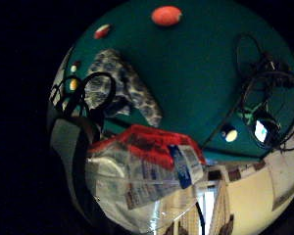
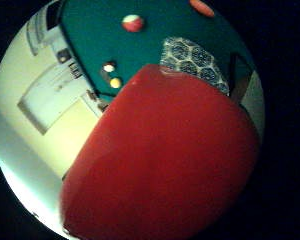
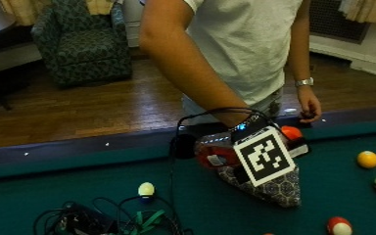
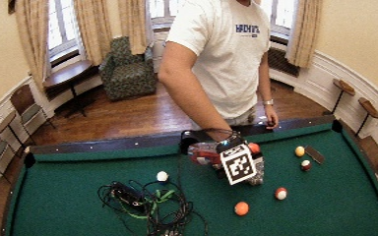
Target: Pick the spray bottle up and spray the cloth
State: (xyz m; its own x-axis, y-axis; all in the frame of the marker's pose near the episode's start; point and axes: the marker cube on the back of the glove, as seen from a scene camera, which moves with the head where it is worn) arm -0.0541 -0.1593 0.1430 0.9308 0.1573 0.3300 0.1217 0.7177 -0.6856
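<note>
Over the green pool table, a person's gloved right hand grips the red-capped spray bottle just above the patterned cloth. Billiard balls lie nearby, and tangled cables sit well apart.

Light source: daylight from curtained windows behind the person.
Wooden floor: pale sheen.
Pool table: evenly lit, with a faint, soft shadow by the orange ball.
Palm views: felt dim, pale wall glowing, small glints on the clear spray bottle.
</note>
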